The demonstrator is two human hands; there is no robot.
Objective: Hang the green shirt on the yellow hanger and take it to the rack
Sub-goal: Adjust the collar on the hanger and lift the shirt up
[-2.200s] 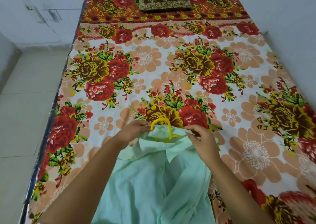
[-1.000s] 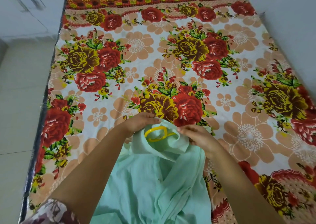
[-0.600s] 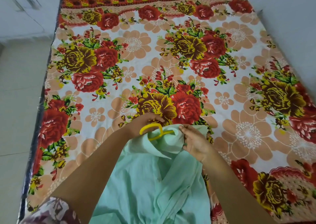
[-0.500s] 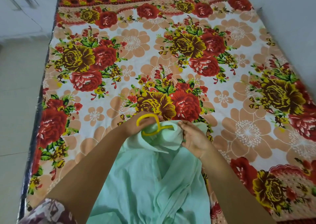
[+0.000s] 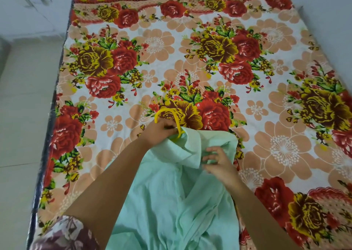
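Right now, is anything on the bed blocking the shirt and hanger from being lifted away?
Nothing visible does. The left hand grips the yellow hanger at the collar of the green shirt, the right hand pinches the shirt's shoulder, and the bedsheet beyond holds nothing loose. The rack is out of view.

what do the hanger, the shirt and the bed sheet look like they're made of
Hanger: probably plastic; its uniform bright yellow, smooth rounded hook suggests a moulded piece.
Shirt: thin, matte woven cloth, perhaps cotton; it falls in soft folds and creases, with no sheen.
Bed sheet: printed fabric with a flat floral pattern, lying smooth; the fibre cannot be told.
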